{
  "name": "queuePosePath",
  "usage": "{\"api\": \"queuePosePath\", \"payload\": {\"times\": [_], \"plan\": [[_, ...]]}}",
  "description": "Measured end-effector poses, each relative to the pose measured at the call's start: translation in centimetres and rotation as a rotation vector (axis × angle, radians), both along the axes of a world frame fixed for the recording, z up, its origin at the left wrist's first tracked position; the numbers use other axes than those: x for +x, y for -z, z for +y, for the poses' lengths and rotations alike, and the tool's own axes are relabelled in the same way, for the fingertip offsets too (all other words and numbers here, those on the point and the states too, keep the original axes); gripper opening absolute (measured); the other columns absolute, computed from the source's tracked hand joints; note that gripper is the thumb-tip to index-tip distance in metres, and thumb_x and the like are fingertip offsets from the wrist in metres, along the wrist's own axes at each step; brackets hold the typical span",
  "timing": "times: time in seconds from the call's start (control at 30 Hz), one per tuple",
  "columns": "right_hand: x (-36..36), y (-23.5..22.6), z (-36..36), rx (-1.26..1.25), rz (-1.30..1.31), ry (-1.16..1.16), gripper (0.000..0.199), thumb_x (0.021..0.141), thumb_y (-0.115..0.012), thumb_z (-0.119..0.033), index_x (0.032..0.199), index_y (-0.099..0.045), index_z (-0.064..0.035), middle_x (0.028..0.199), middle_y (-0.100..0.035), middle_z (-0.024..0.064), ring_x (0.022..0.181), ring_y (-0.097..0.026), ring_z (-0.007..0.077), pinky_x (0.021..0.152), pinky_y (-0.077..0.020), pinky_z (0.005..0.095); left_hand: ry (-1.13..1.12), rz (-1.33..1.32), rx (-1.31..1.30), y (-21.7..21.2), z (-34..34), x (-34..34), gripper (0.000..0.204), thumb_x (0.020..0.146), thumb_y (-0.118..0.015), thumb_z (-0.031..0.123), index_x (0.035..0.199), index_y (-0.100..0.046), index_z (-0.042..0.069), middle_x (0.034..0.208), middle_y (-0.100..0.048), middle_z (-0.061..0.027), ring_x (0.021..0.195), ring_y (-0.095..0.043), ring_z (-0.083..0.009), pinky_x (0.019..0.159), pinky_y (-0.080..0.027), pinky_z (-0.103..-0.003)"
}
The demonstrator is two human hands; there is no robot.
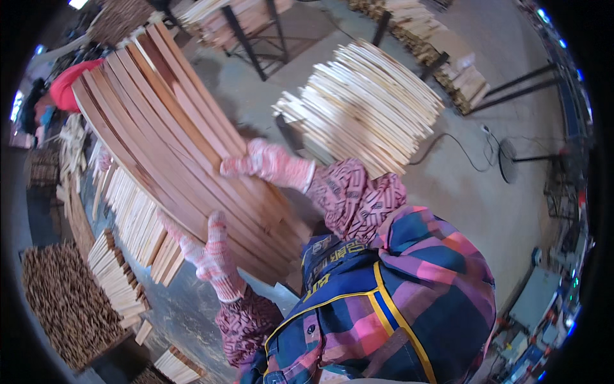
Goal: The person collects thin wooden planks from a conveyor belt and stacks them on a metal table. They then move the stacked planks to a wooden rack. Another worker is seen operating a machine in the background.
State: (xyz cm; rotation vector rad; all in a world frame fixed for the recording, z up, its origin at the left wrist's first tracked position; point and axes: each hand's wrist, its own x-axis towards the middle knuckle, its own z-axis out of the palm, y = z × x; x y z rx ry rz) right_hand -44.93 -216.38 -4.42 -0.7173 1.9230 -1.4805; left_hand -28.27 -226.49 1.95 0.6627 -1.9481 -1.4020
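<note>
A broad row of reddish-brown wooden strips [169,137] slants from the upper left toward my body, lying side by side. My left hand [214,259], in a red-and-white knit glove, is at the row's left edge. Its fingers stretch along that side and its thumb stands apart, over the top strips. My right hand [275,165], gloved alike, holds the opposite edge, with its thumb on top and its other fingers partly hidden along the side. The strips' near end reaches my blue apron [339,262].
Pale strips are stacked [368,102] at the upper right, with more pale strips [131,195] on the dark table [185,313]. A brown wood stack [70,304] stands at the left. A red round object [67,86] is beyond the row. A cable [457,137] crosses the floor.
</note>
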Motion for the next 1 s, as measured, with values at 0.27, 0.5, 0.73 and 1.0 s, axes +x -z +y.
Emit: {"api": "queuePosePath", "payload": {"times": [0.27,0.5,0.73,1.0], "plan": [[-9.4,-1.6,26.0,0.064,-0.033,0.458,0.051,0.079,-0.077,-0.039,0.112,-0.067,-0.0009,0.095,-0.071,0.0077,0.083,-0.066,0.0155,0.079,-0.0527,0.0277,0.583,-0.286,0.17,5.7,16.1,-12.0,0.106,0.079,-0.076,0.022,0.152,-0.001,0.003,0.117,-0.064,-0.0142,0.101,-0.063,-0.0201,0.089,-0.052,-0.031],[-11.7,4.2,38.7,0.076,-0.394,0.483,0.063,0.077,-0.08,-0.031,0.126,-0.056,0.0014,0.11,-0.066,0.0106,0.095,-0.063,0.0171,0.084,-0.0521,0.031,0.91,-1.163,0.01,11.7,28.4,-20.3,0.115,0.079,-0.069,0.057,0.143,-0.009,-0.017,0.103,-0.067,-0.0247,0.103,-0.065,-0.035,0.088,-0.051,-0.04],[-20.2,18.2,41.1,0.619,-0.068,0.051,0.109,0.074,-0.067,-0.071,0.136,-0.039,0.0146,0.132,-0.051,0.0281,0.127,-0.047,0.0324,0.107,-0.0375,0.0386,0.919,-1.348,0.084,20.5,28.8,-23.8,0.088,0.078,-0.068,0.061,0.13,-0.049,-0.007,0.102,-0.069,-0.0191,0.095,-0.068,-0.0314,0.083,-0.053,-0.04],[-22.0,28.7,31.3,0.829,0.07,0.097,0.098,0.079,-0.06,-0.071,0.136,-0.046,0.0083,0.139,-0.047,0.0279,0.134,-0.042,0.0366,0.11,-0.0353,0.0385,0.715,-1.423,-0.006,28.5,23.1,-22.3,0.055,0.086,-0.06,0.052,0.114,-0.065,0.006,0.104,-0.07,-0.0154,0.098,-0.067,-0.0287,0.086,-0.053,-0.039]]}}
